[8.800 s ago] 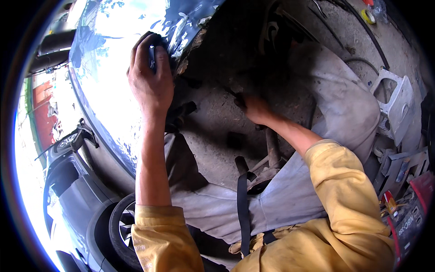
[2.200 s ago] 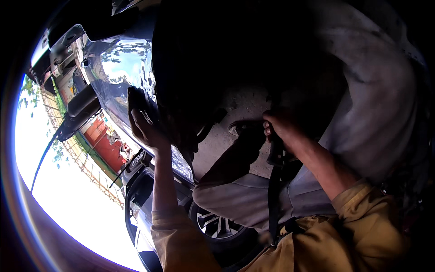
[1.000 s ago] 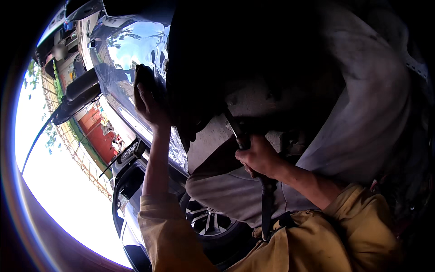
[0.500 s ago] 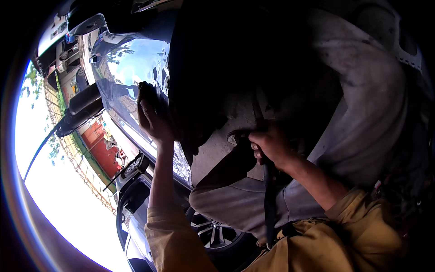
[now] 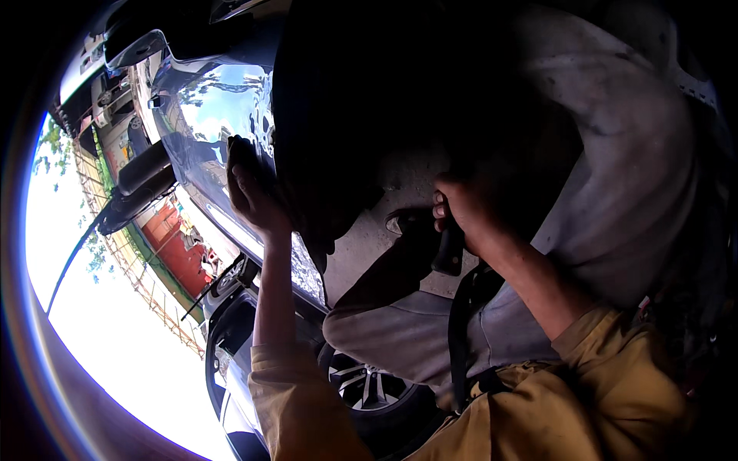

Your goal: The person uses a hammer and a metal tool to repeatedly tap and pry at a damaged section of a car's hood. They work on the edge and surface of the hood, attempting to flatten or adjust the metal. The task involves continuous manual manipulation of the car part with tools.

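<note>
My left hand (image 5: 260, 201) lies against the edge of a glossy dark car body panel (image 5: 207, 131), which mirrors sky and trees. Something dark (image 5: 240, 154) sits at its thumb; shadow hides the other fingers, so what they hold cannot be told. To the right, my right hand (image 5: 467, 211) is closed round the dark handle (image 5: 447, 257) of a tool, the handle's butt end pointing down toward me. The tool's far end disappears into deep shadow. Below the handle, a black strap (image 5: 459, 338) hangs over my grey trouser leg (image 5: 400, 338).
A car wheel with a spoked rim (image 5: 373, 388) is close by at the bottom. Grey concrete floor (image 5: 361, 265) shows between my legs. Out on the left are a side mirror (image 5: 142, 184), a red surface (image 5: 178, 244) and a fence (image 5: 142, 288). Black shadow fills the upper middle.
My right hand has moved slightly up and right with the tool, and its handle's butt now shows below the fist. My left hand keeps its place at the panel edge.
</note>
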{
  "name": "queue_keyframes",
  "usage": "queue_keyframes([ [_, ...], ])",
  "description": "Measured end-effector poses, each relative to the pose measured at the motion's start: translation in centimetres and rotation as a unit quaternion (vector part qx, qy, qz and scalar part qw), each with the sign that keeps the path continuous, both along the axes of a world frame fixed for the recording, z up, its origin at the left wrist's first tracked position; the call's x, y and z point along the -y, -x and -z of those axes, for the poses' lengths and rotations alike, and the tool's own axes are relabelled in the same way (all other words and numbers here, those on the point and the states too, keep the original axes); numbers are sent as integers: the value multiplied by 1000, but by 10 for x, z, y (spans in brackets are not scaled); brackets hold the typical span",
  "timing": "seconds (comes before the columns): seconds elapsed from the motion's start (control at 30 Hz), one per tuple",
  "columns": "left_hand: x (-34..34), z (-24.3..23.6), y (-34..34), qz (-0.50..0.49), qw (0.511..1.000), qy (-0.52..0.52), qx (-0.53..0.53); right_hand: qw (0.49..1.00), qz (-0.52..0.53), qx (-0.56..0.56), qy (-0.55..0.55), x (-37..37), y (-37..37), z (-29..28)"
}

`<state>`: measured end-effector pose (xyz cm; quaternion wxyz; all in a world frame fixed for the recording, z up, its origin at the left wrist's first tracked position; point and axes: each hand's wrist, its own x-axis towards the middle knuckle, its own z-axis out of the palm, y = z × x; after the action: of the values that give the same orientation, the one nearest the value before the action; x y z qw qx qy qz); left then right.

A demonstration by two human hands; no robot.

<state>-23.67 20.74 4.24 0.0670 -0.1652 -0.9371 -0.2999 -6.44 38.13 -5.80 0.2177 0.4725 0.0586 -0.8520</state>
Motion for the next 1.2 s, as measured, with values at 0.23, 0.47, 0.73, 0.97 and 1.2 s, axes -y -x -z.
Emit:
queue_keyframes([
  [0.23,3,-1,-1,5,1000,-3,23,934,-207,-284,-62,25,-26,-53],
  [0.47,6,-8,1,31,998,6,54,957,-172,-177,-151,11,-21,-7],
  [0.73,27,-21,-49,40,987,150,49,970,-166,-134,-120,25,-32,-2],
  [0.97,78,-20,-68,23,969,237,65,968,-227,-98,-35,38,-32,2],
  [1.2,139,-61,-105,-73,956,172,225,965,-178,-83,-177,59,-33,21],
])
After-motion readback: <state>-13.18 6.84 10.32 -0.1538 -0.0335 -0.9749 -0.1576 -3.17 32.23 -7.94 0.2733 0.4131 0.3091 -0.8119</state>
